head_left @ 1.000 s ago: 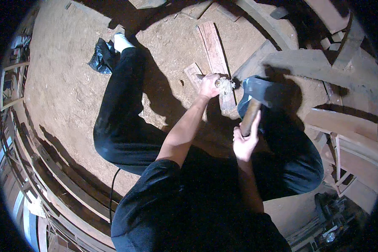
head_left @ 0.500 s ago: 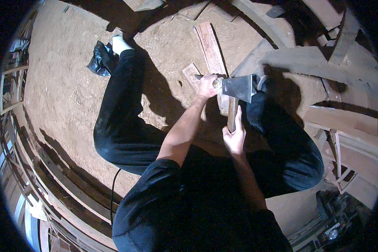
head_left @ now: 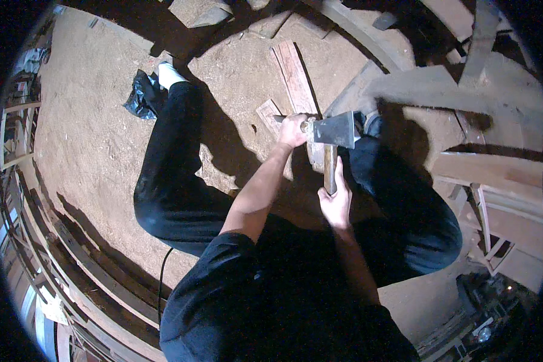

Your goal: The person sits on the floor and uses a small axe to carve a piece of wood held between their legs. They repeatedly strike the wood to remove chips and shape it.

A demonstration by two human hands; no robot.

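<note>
My left hand (head_left: 292, 131) is closed around what looks like a chisel (head_left: 277, 118); its dark blade pokes out on the left toward a short wooden piece (head_left: 266, 110). The chisel's handle end shows at the right of that fist. My right hand (head_left: 336, 204) grips the wooden handle of a hatchet (head_left: 335, 130), index finger stretched along it. The broad grey hatchet head is close beside the handle end; whether they touch, I cannot tell. Beneath my hands runs a long reddish board (head_left: 294, 75), its near end lying between my legs.
My bent legs flank the work on a floor strewn with sawdust (head_left: 96, 127). A black plastic bag (head_left: 140, 96) lies by my left foot. Large timbers (head_left: 422, 84) stand to the far right, stacked boards (head_left: 489, 169) at the right, long beams (head_left: 96, 265) at the left.
The hatchet has shifted slightly left and its head is turned a little. Both hands keep their grips. The whole view has moved slightly.
</note>
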